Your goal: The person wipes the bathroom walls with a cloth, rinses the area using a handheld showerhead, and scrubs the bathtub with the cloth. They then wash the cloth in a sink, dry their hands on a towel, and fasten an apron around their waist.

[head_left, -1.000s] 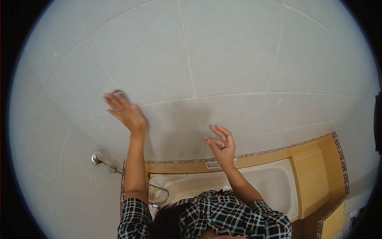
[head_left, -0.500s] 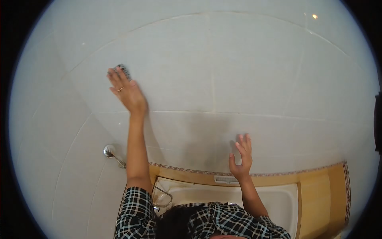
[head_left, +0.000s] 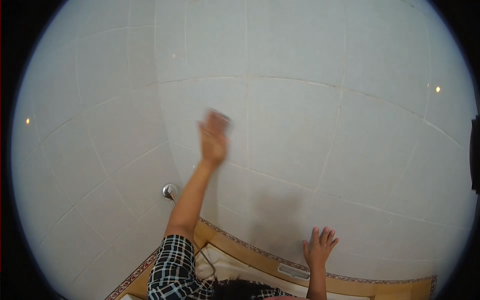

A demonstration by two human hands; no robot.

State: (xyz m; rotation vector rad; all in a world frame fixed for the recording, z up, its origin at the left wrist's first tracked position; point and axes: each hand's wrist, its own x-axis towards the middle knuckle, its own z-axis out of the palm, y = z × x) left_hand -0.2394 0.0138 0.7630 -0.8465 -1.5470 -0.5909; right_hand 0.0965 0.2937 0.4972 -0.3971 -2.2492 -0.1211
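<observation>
Leftmost on the wall we see a chrome wall fitting (head_left: 169,191), with a thin metal hose running down from it toward the tub edge. Just right of it our left arm, in a plaid sleeve (head_left: 172,270), reaches up the white tiled wall (head_left: 300,125).

Our left hand (head_left: 213,137) is raised and motion-blurred, fingers pressing a small dark scrub pad (head_left: 222,118) flat against the tile. Only the pad's upper edge peeks out past the fingertips, just left of a vertical grout line. Grip: holding the pad under the fingers against the wall. Blur hides finer detail.

Further right and lower, our right hand (head_left: 318,247) is open, fingers spread wide, palm toward the tile, holding nothing. We cannot tell for sure if the palm touches the wall. A faint shadow falls on the tiles to its left.

Below it runs a yellow ledge with a patterned border (head_left: 260,252), and a small white soap tray (head_left: 294,272) sits on that ledge, just under the right hand.
</observation>
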